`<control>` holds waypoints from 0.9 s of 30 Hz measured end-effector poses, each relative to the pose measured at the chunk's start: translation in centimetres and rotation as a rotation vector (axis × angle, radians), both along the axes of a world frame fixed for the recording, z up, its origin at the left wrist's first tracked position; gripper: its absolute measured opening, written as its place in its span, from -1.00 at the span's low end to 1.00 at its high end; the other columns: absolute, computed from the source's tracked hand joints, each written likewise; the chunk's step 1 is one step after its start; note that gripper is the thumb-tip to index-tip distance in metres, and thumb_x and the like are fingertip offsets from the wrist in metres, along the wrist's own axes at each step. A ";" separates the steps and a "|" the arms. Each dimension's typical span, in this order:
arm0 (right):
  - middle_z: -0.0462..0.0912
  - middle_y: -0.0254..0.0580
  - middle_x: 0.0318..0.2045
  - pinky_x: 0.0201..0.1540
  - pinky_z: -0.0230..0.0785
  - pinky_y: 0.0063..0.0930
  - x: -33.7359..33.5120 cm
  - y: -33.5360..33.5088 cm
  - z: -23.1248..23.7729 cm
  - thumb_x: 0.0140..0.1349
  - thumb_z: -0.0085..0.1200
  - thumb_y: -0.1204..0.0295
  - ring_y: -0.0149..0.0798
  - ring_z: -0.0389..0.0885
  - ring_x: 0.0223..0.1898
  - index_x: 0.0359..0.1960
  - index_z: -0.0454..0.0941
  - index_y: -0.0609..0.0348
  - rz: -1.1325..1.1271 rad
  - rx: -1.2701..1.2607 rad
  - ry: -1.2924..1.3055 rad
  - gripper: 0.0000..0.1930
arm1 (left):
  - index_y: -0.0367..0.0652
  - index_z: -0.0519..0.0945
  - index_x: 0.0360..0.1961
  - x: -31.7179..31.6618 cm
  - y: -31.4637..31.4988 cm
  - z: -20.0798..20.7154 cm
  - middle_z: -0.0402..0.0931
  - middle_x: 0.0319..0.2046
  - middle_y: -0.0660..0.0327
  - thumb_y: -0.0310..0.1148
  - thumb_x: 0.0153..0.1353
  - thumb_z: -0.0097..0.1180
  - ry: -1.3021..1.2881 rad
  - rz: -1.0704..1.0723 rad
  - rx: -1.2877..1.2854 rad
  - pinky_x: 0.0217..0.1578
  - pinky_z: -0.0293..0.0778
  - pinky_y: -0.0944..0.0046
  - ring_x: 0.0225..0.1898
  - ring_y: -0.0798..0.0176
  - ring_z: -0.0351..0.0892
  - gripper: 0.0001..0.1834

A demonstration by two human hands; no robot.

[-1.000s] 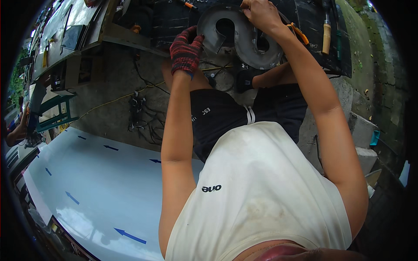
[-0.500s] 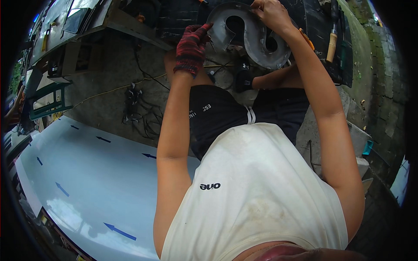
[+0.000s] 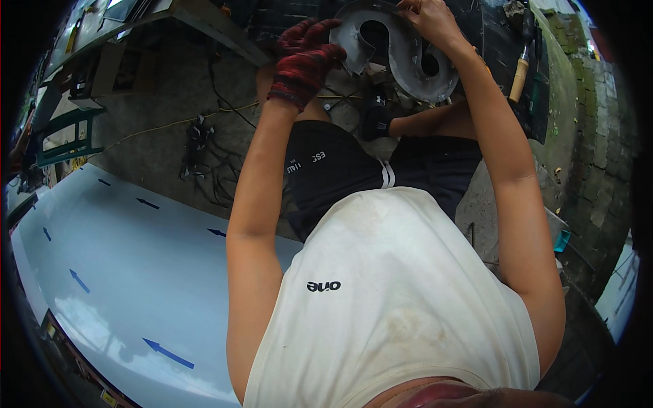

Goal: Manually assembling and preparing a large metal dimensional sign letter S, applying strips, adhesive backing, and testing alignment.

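Observation:
At the top middle, a grey sheet-metal channel letter with an S-like curve lies over the dark work surface, close to my knees. My right hand is bare; its fingers pinch the letter's upper rim. My left hand wears a red and black knit glove. Its fingers are spread beside the letter's left side, the thumb and fingertips close to the metal edge. Whether they touch it I cannot make out.
A wooden-handled tool lies on the dark work surface at the right. Tangled black straps and a yellow cord lie on the concrete floor. A green stool stands left, beyond a large glossy pale sheet with blue arrows.
My left hand has gone from closed fingers at the letter's left edge to spread fingers. My right hand keeps its pinch on the rim. The whole view has shifted slightly.

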State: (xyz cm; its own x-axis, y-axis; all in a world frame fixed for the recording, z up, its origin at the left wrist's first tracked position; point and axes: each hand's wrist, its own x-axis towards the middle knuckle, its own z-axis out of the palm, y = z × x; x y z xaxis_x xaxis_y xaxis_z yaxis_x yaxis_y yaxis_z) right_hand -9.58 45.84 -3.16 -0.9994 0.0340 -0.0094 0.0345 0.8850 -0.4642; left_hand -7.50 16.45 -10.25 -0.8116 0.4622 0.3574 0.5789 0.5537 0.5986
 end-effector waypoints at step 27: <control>0.85 -0.18 -0.24 -0.07 0.59 -0.43 -2.0 3.1 -0.7 0.38 0.31 0.48 -0.45 0.74 -0.23 0.03 0.80 0.25 0.216 -0.348 -0.050 -0.76 | 0.17 0.72 0.04 0.4 0.3 10.2 0.66 0.20 0.26 -0.45 0.08 0.34 0.554 -0.344 -0.111 0.44 0.41 -0.08 0.33 0.03 0.59 -0.55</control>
